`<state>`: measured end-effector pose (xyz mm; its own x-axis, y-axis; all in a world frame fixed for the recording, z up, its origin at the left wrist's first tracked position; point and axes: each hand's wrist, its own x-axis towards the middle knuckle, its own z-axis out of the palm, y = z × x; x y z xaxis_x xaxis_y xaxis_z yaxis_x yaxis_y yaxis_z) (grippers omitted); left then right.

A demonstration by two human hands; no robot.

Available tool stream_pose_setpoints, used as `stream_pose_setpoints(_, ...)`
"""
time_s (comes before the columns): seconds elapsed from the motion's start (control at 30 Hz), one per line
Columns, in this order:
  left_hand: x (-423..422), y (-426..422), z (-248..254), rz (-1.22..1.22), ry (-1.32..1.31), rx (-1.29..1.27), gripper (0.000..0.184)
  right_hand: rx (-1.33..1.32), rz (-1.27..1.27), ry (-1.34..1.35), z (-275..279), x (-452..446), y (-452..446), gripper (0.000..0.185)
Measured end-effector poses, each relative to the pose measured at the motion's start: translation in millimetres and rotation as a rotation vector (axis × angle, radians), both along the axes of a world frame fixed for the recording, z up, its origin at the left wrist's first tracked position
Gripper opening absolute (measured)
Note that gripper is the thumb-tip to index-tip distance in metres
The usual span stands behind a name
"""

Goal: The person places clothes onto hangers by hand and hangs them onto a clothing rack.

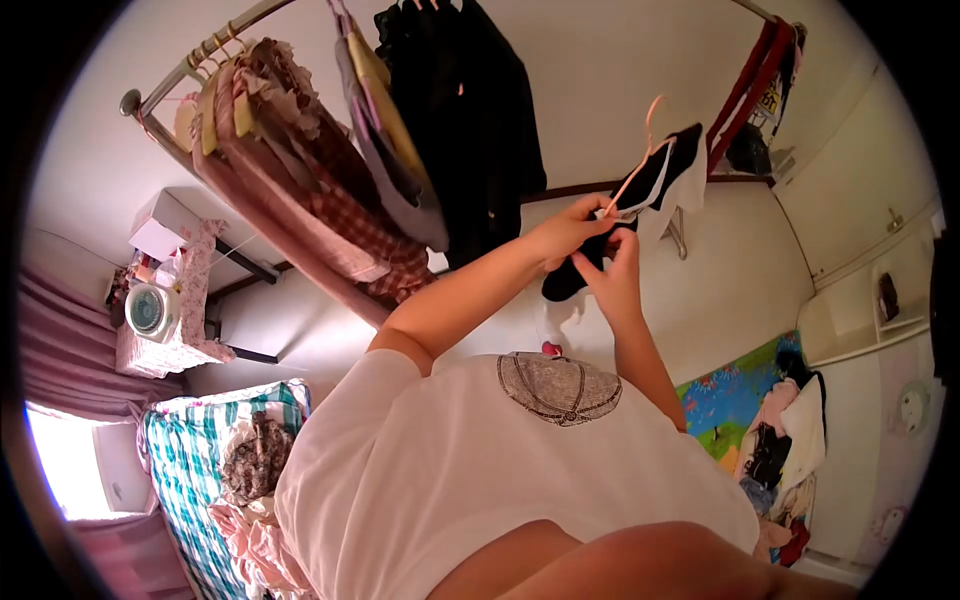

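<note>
A pink hanger (650,130) with its hook upward stands in a black-and-white garment (680,160) in front of me. My left hand (572,234) is closed round the lower end of the hanger and the cloth beside it. Just below and to the right, my right hand (614,272) pinches a black part of the same garment, close to the left fingers. Black cloth hangs below both hands, with a white part under it.
A metal rack (165,90) at the upper left holds pink, checked, grey and black clothes. At left are a table (210,350) with a small fan (150,312) and a checked bed (180,470). Clothes are piled (800,430) at right, beside white cabinets (855,320).
</note>
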<state>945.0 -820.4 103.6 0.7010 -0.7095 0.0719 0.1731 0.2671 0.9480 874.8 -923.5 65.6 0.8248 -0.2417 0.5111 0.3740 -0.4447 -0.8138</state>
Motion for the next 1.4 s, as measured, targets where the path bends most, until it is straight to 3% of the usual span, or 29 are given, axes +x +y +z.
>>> stream_pose_setpoints(0.07,25.5,-20.1,14.9,-0.086,0.054,-0.019,0.013,0.062,0.004,0.05,5.4,26.7,-21.2,0.051)
stream_pose_setpoints(0.17,60.6,-53.5,23.2,0.001,-0.103,-0.008,0.016,0.122,0.036,0.045,26.0,56.1,-47.9,0.063)
stream_pose_setpoints(0.27,79.7,-75.4,41.3,0.091,-0.26,0.049,0.024,0.129,0.242,0.001,39.3,91.9,-71.7,0.069)
stream_pose_setpoints(0.37,107.7,-84.5,46.9,0.185,-0.427,0.217,0.042,0.391,0.356,0.066,56.4,122.0,-92.8,0.058)
stream_pose_setpoints(0.5,119.0,-78.3,70.5,0.196,-0.452,0.078,0.049,0.609,0.466,0.118,62.4,157.8,-102.2,0.052)
stream_pose_setpoints(0.57,112.9,-69.2,78.1,0.3,-0.623,0.122,0.049,0.752,0.527,0.099,74.7,166.7,-90.6,0.051)
stream_pose_setpoints(0.63,105.7,-54.6,93.1,0.446,-0.915,0.182,0.041,0.592,0.531,0.015,83.5,184.1,-87.5,0.051)
stream_pose_setpoints(0.77,96.7,-26.6,125.6,0.712,-1.157,0.211,0.023,0.512,0.6,0.018,132.2,192.4,-65.0,0.049)
stream_pose_setpoints(0.93,104.0,9.2,133.3,1.118,-1.621,0.563,0.022,0.419,0.64,0.04,172.2,228.3,-36.3,0.046)
stream_pose_setpoints(1.0,97.7,17.7,129.0,1.269,-1.61,0.85,0.024,0.382,0.646,0.051,178.6,243.0,-21.7,0.045)
stream_pose_setpoints(1.1,107.7,32.5,117.2,1.331,-1.489,0.983,0.03,0.389,0.687,0.111,171.9,265.6,1.6,0.042)
stream_pose_setpoints(1.4,114.3,53.3,110.2,1.256,-1.482,1.066,0.036,0.384,0.792,0.186,168.9,299.0,33.7,0.029)
